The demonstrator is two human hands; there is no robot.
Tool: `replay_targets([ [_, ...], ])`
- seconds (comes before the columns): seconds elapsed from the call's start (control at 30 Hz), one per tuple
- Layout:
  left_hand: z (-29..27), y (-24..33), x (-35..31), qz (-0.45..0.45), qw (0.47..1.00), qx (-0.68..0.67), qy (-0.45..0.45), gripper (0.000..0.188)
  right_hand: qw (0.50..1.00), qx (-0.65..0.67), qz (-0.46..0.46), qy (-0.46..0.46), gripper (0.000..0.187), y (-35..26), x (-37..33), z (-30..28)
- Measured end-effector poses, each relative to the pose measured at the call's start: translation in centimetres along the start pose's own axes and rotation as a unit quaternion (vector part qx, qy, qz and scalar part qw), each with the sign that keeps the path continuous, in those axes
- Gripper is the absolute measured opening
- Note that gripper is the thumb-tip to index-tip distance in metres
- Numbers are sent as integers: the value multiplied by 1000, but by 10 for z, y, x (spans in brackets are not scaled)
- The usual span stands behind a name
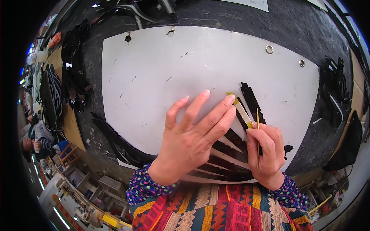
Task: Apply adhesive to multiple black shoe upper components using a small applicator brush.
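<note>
My left hand [194, 133] lies flat with its fingers spread on a large white board [142, 88]. Its index fingertip presses the upper end of a short, pale strip with yellow ends [242, 112], which lies over a narrow black strip. My right hand [266, 152] is closed around a thin gold-coloured stick [258, 144], held nearly upright, and its fingertips touch the lower end of the pale strip. Beside it lies a notched black strip [249, 98]. Several more dark strips [227, 159] fan out beneath and between my hands, partly hidden.
Bundles of black strips lie left [75, 65], lower left [119, 140] and right [335, 88] on the dark table [293, 27]. Metal eyelets [269, 49] sit along the board's far edge. Curved dark pieces [135, 11] lie beyond it. At far left a person [38, 134] shows small.
</note>
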State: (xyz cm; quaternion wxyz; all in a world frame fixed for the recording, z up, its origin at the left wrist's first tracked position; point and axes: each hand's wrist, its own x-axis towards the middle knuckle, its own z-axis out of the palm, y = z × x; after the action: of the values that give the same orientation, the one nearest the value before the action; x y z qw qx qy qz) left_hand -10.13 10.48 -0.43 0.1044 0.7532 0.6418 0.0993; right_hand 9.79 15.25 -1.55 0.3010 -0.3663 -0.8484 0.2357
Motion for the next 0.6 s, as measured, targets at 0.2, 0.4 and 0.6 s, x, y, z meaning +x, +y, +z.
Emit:
replay_targets([
  [0.2,0,-1,0,1,1000,-7,0,42,1000,3,6,-2,33,-2,0,-1],
  [0.4,-2,-2,0,2,1000,-14,-6,43,1000,2,0,1,33,1,0,1],
  [0.6,0,-3,1,8,1000,-20,4,50,1000,-4,-23,4,36,2,0,1],
])
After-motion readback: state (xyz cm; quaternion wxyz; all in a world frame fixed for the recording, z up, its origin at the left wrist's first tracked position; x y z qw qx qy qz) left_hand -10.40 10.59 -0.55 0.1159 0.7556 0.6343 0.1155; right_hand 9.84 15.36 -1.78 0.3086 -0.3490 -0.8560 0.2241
